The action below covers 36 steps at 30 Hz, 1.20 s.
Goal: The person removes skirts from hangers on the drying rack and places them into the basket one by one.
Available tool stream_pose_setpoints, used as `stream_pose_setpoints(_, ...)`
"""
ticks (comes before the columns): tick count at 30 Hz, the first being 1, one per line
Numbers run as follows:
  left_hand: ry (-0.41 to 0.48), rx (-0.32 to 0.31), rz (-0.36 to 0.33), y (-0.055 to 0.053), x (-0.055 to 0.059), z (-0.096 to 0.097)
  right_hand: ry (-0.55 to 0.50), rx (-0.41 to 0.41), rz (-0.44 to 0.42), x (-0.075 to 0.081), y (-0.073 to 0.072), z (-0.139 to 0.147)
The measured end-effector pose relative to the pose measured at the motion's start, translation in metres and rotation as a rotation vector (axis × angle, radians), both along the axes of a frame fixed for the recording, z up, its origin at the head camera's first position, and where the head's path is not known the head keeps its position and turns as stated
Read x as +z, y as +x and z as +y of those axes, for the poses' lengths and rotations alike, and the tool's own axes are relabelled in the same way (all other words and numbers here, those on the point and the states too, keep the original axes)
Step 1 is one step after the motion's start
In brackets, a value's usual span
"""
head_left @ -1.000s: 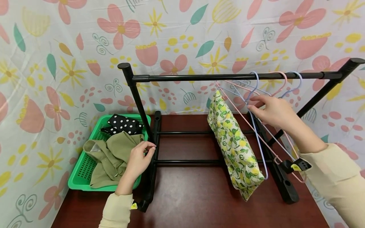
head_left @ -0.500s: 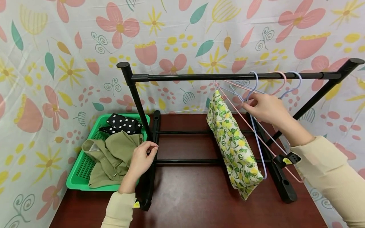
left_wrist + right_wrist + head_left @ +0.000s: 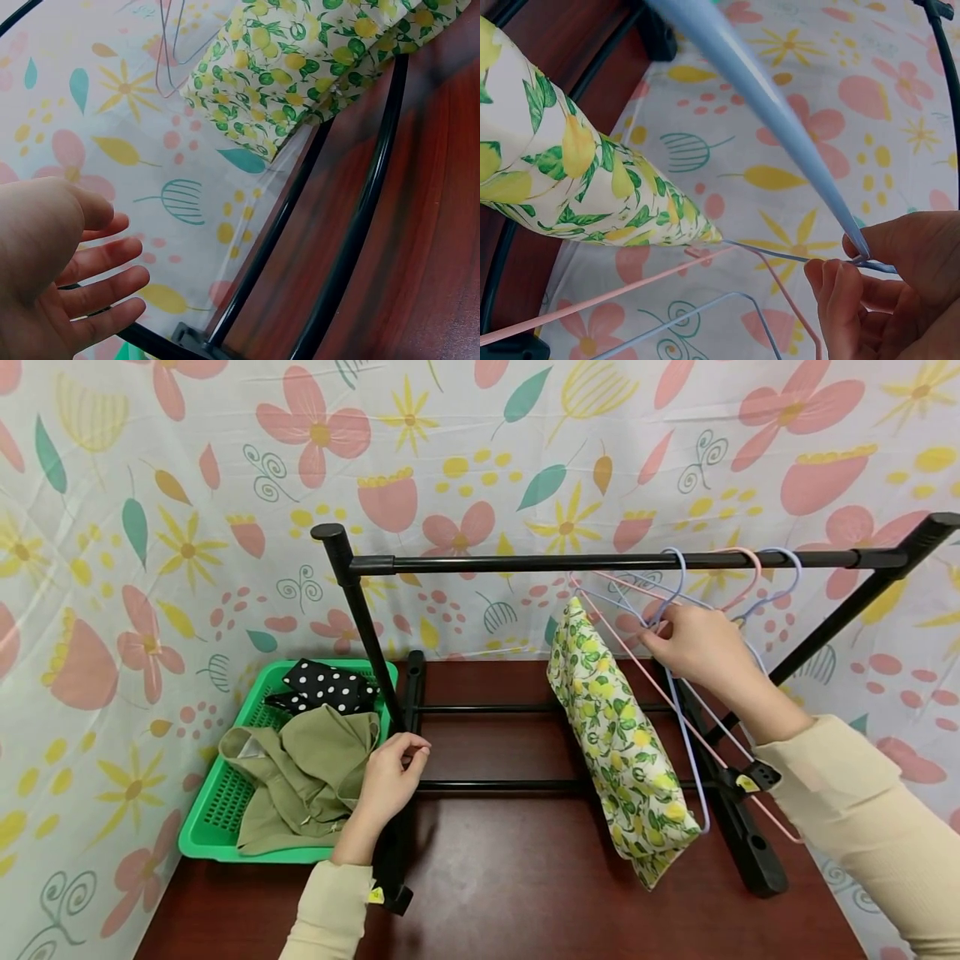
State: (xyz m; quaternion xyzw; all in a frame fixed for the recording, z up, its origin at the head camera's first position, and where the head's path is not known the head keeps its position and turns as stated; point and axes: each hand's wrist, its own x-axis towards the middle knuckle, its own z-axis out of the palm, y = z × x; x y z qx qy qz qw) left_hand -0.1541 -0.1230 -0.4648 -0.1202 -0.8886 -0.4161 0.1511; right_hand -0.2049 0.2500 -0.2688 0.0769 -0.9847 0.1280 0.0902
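Note:
My right hand (image 3: 701, 647) pinches a blue clothes hanger (image 3: 754, 97) just below its hook, which loops over the black rail (image 3: 487, 563). A white cloth with a lemon print (image 3: 615, 735) hangs on this hanger, to the left of the hand. In the right wrist view, thumb and fingertips meet where the hanger's arms join. My left hand (image 3: 392, 772) hovers in front of the rack's left post, beside the basket, its fingers loosely bent and nothing in them. The left wrist view shows those fingers (image 3: 105, 289) spread a little apart.
Behind the held hanger, a pink hanger (image 3: 753, 578) and another blue hanger (image 3: 793, 578) hang on the rail. Left of the rack, a green basket (image 3: 197, 839) holds an olive-green garment (image 3: 300, 777) and a black polka-dot cloth (image 3: 330, 687). A patterned curtain stands behind.
My left hand has drifted slightly right, away from the basket. My right hand has shifted a little left and turned at the wrist, still pinching the hanger.

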Motion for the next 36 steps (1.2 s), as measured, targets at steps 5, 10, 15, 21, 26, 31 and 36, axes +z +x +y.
stream_pose_setpoints(5,0.002,-0.01,-0.016,-0.002,-0.003,0.002,-0.01,-0.022,0.036,-0.002,0.001,-0.001)
stream_pose_setpoints(10,0.01,-0.018,-0.013,-0.001,-0.006,0.003,-0.006,-0.033,0.079,-0.004,0.002,-0.003)
stream_pose_setpoints(15,0.023,-0.013,-0.006,0.001,-0.01,0.004,-0.017,-0.062,0.086,-0.005,0.004,-0.006)
stream_pose_setpoints(21,0.042,-0.01,-0.014,0.001,-0.011,0.006,-0.027,-0.045,0.128,-0.005,0.002,-0.006)
stream_pose_setpoints(26,0.049,-0.013,-0.022,0.001,-0.01,0.009,-0.013,-0.03,0.165,-0.003,0.003,-0.007)
stream_pose_setpoints(31,0.051,-0.03,-0.019,0.001,-0.009,0.012,-0.004,-0.028,0.178,-0.003,0.005,-0.008)
stream_pose_setpoints(36,0.05,-0.036,-0.004,0.0,-0.007,0.012,-0.014,-0.029,0.174,-0.002,0.006,-0.009)
